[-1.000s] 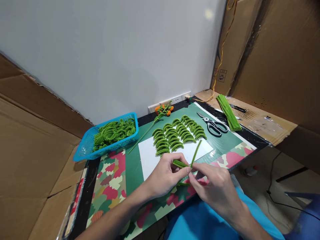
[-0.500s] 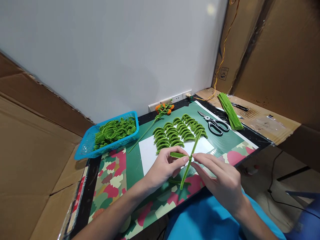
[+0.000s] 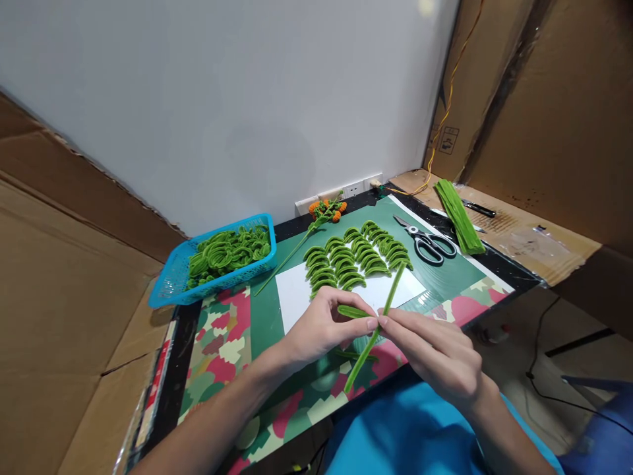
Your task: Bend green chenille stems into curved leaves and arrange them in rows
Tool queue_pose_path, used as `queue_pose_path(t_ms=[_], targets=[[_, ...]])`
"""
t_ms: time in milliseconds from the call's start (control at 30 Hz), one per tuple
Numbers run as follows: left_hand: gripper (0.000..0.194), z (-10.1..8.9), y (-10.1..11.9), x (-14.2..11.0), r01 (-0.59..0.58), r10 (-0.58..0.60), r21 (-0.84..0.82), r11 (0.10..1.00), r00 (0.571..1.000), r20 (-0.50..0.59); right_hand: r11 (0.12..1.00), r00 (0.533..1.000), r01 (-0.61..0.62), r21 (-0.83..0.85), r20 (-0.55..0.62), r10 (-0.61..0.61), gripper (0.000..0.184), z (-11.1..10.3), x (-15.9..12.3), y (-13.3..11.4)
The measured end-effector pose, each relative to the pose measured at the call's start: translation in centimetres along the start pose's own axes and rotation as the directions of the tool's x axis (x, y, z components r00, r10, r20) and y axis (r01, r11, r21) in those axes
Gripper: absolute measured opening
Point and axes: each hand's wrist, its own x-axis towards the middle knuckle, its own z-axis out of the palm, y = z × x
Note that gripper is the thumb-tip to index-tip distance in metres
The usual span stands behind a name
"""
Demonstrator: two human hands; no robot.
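Between my hands are green pipe cleaners [image 3: 394, 290] that cross near my fingertips. One long piece slants from upper right to lower left, and a shorter looped end [image 3: 351, 311] points left inside my left hand. My left hand [image 3: 321, 330] pinches them at the crossing with thumb and forefinger. My right hand [image 3: 440, 353] closes its fingertips on the same spot from the right. Beyond the hands, several rows of curved green pipe-cleaner pieces [image 3: 339, 260] lie on white paper [image 3: 291, 290]. Another green strip is partly hidden below my left hand.
A blue basket [image 3: 168, 280] with green bent pieces stands at the left. An orange flower stem [image 3: 316, 221] lies at the back. Scissors [image 3: 428, 244] and a bundle of green pipe cleaners [image 3: 459, 218] are at the right. Cardboard walls [image 3: 548, 132] flank the table.
The long pipe cleaner has tilted further, its lower end swinging left. My right fingertips have closed in on the crossing, against my left thumb. The view has shifted slightly.
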Motion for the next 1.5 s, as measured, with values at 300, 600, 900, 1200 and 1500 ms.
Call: queue_pose_path(t_ms=[300,600,900,1200,1500], targets=[[0.041,0.6,0.1,0.1,0.086,-0.075,-0.111,0.990,0.992,0.101,1.000,1.000,0.002,-0.007,0.029,-0.002,0.051,-0.7,0.3,0.2],[0.039,0.6,-0.4,0.2,0.054,-0.050,-0.150,0.987,0.998,0.029,0.999,1.000,0.019,-0.037,0.011,-0.018,0.052,-0.6,1.0,1.2],[0.043,0.5,0.1,0.3,0.069,-0.077,-0.206,0.976,0.997,-0.030,0.978,0.977,0.200,-0.059,0.080,-0.195,0.044,-0.8,3.2,2.2],[0.039,-0.9,0.4,0.4,-0.052,0.044,-0.081,0.995,0.994,-0.100,0.975,0.982,0.167,-0.146,0.111,-0.152,0.028,1.2,3.6,2.5],[0.022,-0.8,0.9,-0.4,-0.322,0.403,0.310,0.894,0.881,-0.248,0.997,0.995,-0.016,-0.070,0.096,0.023,0.023,2.9,4.8,1.8]])
